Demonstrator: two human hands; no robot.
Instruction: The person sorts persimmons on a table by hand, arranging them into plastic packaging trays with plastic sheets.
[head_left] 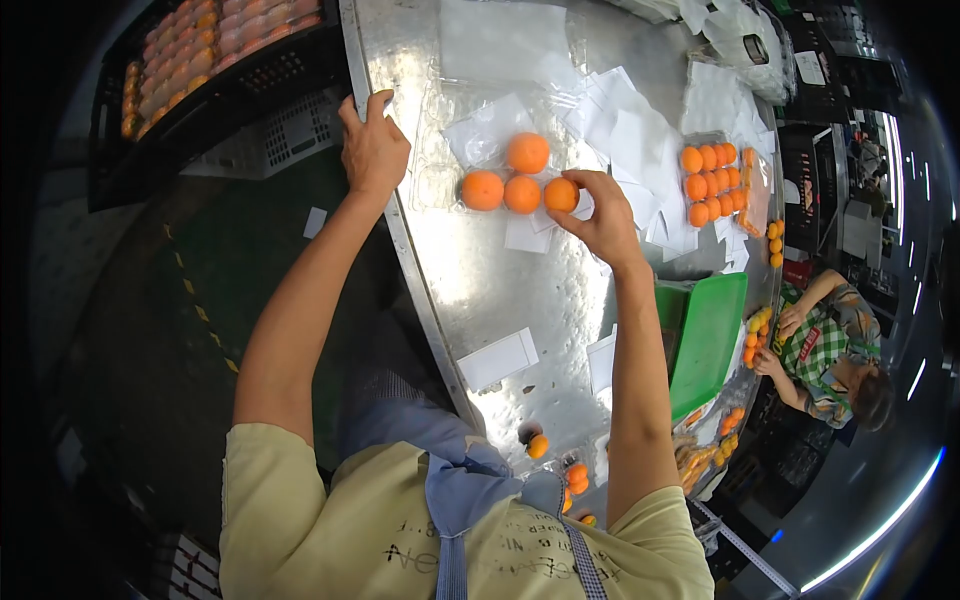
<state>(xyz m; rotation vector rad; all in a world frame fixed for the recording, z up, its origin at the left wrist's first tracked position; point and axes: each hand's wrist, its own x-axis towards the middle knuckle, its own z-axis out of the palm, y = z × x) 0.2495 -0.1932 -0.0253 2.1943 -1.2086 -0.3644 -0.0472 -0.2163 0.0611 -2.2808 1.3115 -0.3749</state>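
My right hand (608, 222) pinches an orange (561, 195) between thumb and fingers, at the end of a row in a clear plastic tray (436, 188). Two more oranges, a left one (482, 190) and a middle one (522, 194), sit in that row. A further orange (528, 153) rests above the middle one. My left hand (375, 152) is at the edge of the metal table (480, 290), left of the tray, with nothing visible in it. Its thumb and a finger are apart; the other fingers are partly hidden.
White paper sheets (630, 135) lie right of the tray, before a filled pack of oranges (710, 183). A green tray (712, 340) stands beside my right forearm. Black crates (270, 75) of packed fruit stand at upper left. Another person (835, 345) handles fruit across the table.
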